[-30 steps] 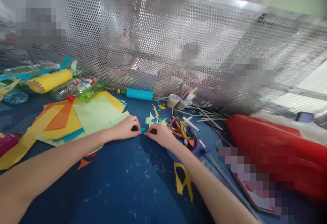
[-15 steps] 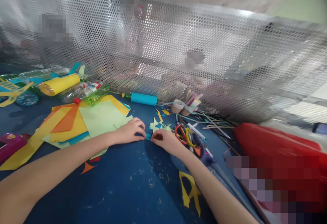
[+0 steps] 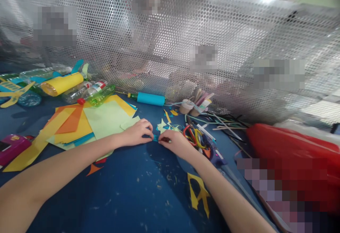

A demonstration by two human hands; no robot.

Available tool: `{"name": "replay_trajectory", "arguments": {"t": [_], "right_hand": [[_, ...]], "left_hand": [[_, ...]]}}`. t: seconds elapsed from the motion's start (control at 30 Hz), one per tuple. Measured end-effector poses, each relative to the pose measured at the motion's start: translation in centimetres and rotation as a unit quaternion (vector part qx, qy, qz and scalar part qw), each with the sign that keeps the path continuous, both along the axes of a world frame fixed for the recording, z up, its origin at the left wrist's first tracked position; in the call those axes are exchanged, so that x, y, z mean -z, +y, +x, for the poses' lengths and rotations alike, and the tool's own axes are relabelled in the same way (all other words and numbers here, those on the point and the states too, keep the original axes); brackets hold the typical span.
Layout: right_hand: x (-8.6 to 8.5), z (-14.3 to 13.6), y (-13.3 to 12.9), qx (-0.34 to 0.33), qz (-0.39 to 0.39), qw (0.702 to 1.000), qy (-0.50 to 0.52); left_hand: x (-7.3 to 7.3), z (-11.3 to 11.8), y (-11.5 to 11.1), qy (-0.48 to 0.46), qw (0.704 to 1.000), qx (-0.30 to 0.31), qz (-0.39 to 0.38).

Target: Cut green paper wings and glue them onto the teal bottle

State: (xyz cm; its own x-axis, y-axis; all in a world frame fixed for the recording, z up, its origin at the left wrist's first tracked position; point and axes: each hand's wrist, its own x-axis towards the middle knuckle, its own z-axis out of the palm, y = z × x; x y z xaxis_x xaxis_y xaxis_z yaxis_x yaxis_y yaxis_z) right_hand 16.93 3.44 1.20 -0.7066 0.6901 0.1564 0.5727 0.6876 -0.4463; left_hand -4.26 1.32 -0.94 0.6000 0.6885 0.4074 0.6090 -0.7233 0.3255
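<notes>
Between my two hands is a small piece of blue paper (image 3: 156, 138), close to the blue tabletop (image 3: 124, 190). My left hand (image 3: 139, 132) pinches its left end with thumb and fingers. The right end is pinched by my right hand (image 3: 172, 139). Left of my left hand lies a pile of coloured paper sheets (image 3: 102, 118), pale green on top of yellow and orange. Just beyond my right hand are small green paper scraps (image 3: 162, 125). Scissors with red and yellow handles (image 3: 198, 137) lie right of that hand.
A bottle wrapped in blue paper (image 3: 151, 98) lies near the perforated metal screen (image 3: 170, 41). Cups of sticks (image 3: 187, 106) stand beside it. Several plastic bottles (image 3: 102, 96) and a yellow-wrapped bottle (image 3: 62, 84) are at left. A yellow cut-out (image 3: 198, 192) lies near my right forearm. People sit behind the screen.
The camera view has shifted slightly. Both hands keep their pinch on the small blue paper, with little visible movement.
</notes>
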Motion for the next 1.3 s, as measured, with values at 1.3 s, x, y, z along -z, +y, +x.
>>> {"name": "replay_trajectory", "arguments": {"t": [1.3], "right_hand": [[1.6,0.0,0.6,0.037,-0.02,0.999,0.003]], "left_hand": [[0.0,0.9,-0.6,0.032,0.998,-0.04,0.043]]}}
